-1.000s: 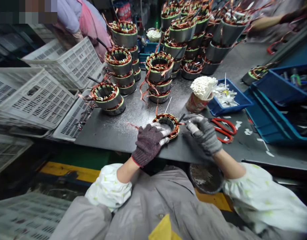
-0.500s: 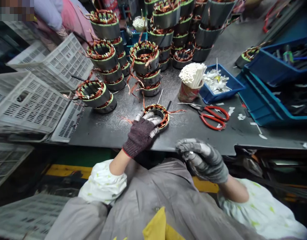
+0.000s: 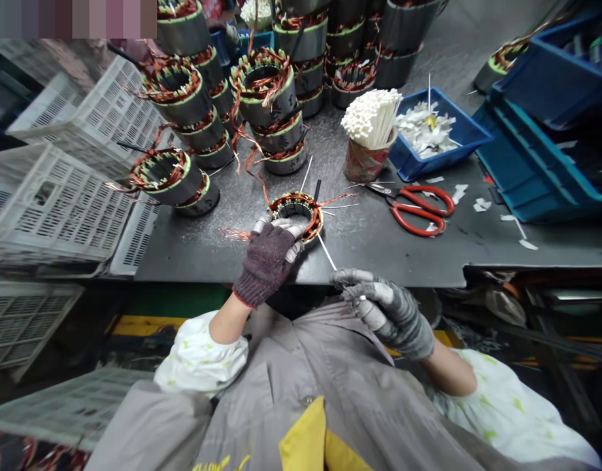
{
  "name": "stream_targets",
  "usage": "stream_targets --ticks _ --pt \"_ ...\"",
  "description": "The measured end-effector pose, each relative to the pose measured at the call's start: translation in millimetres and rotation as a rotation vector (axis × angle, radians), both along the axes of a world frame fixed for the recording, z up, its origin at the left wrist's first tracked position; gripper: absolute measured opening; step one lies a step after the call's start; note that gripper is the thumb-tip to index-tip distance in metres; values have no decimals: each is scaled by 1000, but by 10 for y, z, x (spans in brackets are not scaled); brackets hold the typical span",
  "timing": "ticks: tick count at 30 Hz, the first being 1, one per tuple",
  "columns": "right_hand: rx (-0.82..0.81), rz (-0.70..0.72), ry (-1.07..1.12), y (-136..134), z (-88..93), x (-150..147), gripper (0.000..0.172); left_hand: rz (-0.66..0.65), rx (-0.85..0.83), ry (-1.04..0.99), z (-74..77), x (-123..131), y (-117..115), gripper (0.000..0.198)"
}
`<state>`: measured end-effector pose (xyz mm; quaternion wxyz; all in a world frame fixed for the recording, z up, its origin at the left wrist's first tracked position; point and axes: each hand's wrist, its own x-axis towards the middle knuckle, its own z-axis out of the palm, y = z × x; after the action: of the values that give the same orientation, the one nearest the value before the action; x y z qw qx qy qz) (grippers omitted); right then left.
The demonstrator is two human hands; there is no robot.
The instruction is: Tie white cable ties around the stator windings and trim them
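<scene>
A motor stator [image 3: 297,212] with copper windings lies flat on the dark table [image 3: 379,252] near its front edge. My left hand [image 3: 270,257], in a dark knit glove, grips the stator's near rim with curled fingers. My right hand [image 3: 379,307], in a grey glove, is below the table edge, pinching a thin white stick [image 3: 326,251] that slants up toward the stator. Further thin sticks and a black piece poke up from the stator's far side.
Stacks of wound stators [image 3: 266,98] crowd the back of the table. A cup of white sticks [image 3: 369,134] stands beside a blue tray [image 3: 460,144] of paper scraps. Red scissors [image 3: 418,209] lie right of the stator. White crates [image 3: 60,196] sit at the left, blue bins [image 3: 550,131] at the right.
My right hand left the stator, dropped below the table edge toward my body, and now pinches a white stick. My left hand stayed on the stator. The view tilted down.
</scene>
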<state>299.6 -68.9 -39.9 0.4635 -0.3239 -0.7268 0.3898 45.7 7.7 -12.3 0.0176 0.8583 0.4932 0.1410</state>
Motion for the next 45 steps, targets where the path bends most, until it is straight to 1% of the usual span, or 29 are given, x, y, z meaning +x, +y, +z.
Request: stream_targets --ticks 4,9,14,21,23,27,31,36,39,41,43,45 --pt "0 17 -61 34 -35 -75 16 19 25 15 3 17 -9 37" --pt "56 -23 -146 90 -22 -109 17 33 54 -22 16 65 -36 35" --pt "93 -22 -238 129 18 -86 21 106 64 -59 19 125 -38 34" --pt "145 -40 -276 334 74 -161 25 213 115 -111 -20 192 -8 34" --pt "176 -46 -284 325 109 -151 24 195 100 -121 -16 187 -14 34" --pt "207 -44 -296 211 167 -99 20 154 78 -129 -9 162 -28 32" --pt "187 -30 -315 154 154 -92 20 177 79 -127 -12 165 -27 31" --pt "180 -43 -343 166 145 -57 22 199 76 -113 -6 191 -18 32" --pt "155 -13 -328 242 132 -77 23 202 76 -115 -8 198 -16 32" --pt "101 -5 -299 343 89 -152 23 211 76 -129 -14 201 -19 31" --pt "8 -46 -214 466 27 -274 21 250 76 -166 -25 207 -22 30" --pt "-160 -122 -49 581 -26 -413 19 319 82 -227 -41 213 -25 33"
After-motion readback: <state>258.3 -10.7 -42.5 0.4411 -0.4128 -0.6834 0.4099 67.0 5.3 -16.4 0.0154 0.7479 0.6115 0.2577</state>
